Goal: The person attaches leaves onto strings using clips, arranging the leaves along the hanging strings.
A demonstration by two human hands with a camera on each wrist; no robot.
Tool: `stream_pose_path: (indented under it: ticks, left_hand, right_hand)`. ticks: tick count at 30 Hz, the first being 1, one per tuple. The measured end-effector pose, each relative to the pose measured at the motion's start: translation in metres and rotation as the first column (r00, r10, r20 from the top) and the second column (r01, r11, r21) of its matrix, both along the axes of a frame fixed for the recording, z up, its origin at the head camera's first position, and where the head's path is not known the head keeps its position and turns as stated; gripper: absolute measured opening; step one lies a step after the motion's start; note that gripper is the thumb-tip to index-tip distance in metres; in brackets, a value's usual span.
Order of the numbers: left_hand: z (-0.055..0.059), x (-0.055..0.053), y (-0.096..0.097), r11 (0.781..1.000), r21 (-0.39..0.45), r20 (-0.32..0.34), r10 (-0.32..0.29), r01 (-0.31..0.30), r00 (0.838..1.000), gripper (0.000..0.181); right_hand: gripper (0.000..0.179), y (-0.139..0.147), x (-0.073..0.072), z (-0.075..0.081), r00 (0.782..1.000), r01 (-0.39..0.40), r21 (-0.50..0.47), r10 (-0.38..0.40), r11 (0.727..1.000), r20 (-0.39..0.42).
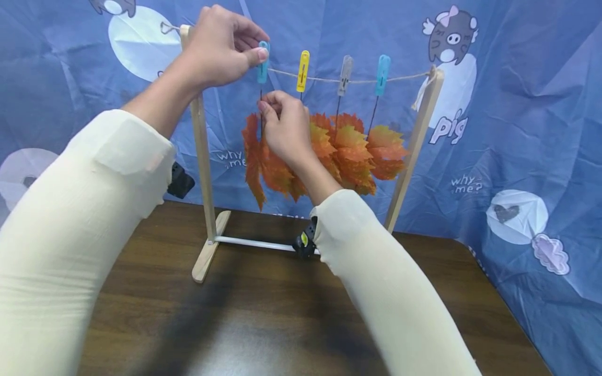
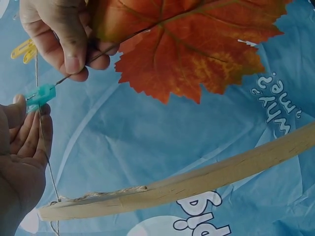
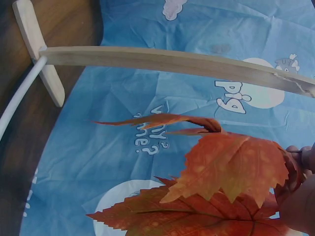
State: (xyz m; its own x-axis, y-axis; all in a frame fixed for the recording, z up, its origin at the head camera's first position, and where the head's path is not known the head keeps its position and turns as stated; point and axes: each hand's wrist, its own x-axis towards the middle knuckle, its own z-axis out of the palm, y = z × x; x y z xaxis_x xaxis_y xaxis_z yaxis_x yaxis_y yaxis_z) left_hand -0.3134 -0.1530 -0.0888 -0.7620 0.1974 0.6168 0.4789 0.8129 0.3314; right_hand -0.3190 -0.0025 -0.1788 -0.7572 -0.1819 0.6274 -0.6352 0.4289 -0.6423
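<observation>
My left hand (image 1: 221, 49) pinches a light blue clothespin (image 1: 263, 62) on the twine at the left end of the line. Below it, my right hand (image 1: 284, 120) pinches the thin dark stem of an orange-red artificial maple leaf (image 1: 254, 162). In the left wrist view the stem's end meets the tip of the blue clothespin (image 2: 42, 96). Further right on the twine hang a yellow clothespin (image 1: 303, 70), a clear clothespin (image 1: 345, 75) and another blue clothespin (image 1: 383, 75), with orange leaves (image 1: 352, 151) below them. My right forearm partly covers the leaves.
The twine (image 1: 324, 80) runs between two wooden posts, the left post (image 1: 202, 156) and the right post (image 1: 416, 146). A white rod (image 1: 254, 243) joins them near the brown table (image 1: 263, 324). Behind hangs a blue printed cloth (image 1: 517, 130).
</observation>
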Motion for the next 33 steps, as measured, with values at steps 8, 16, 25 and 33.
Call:
stream_pose_path:
  ticks: [8, 16, 25, 33]
  left_hand:
    - [0.0004, 0.0006, -0.0024, 1.0, -0.007, -0.003, -0.02, 0.02, 1.0, 0.038]
    - [-0.0006, 0.0, -0.0035, 1.0, -0.006, 0.0, -0.025, 0.025, 1.0, 0.038]
    - [-0.0007, 0.0009, -0.0028, 1.0, 0.015, -0.002, -0.014, 0.014, 1.0, 0.037]
    - [0.0014, 0.0014, -0.0027, 1.0, 0.013, 0.024, -0.012, 0.011, 1.0, 0.037]
  right_hand:
    - [0.024, -0.0003, -0.0001, 0.001, 1.0, -0.008, -0.048, 0.009, 0.999, 0.024]
    - [0.024, -0.0026, -0.0016, 0.006, 0.997, -0.048, -0.11, 0.055, 0.993, 0.06]
    - [0.024, -0.0049, -0.0031, 0.0084, 0.972, -0.138, -0.254, 0.179, 0.957, 0.149]
    - [0.022, -0.0053, -0.0025, 0.0057, 0.972, -0.144, -0.276, 0.189, 0.95, 0.143]
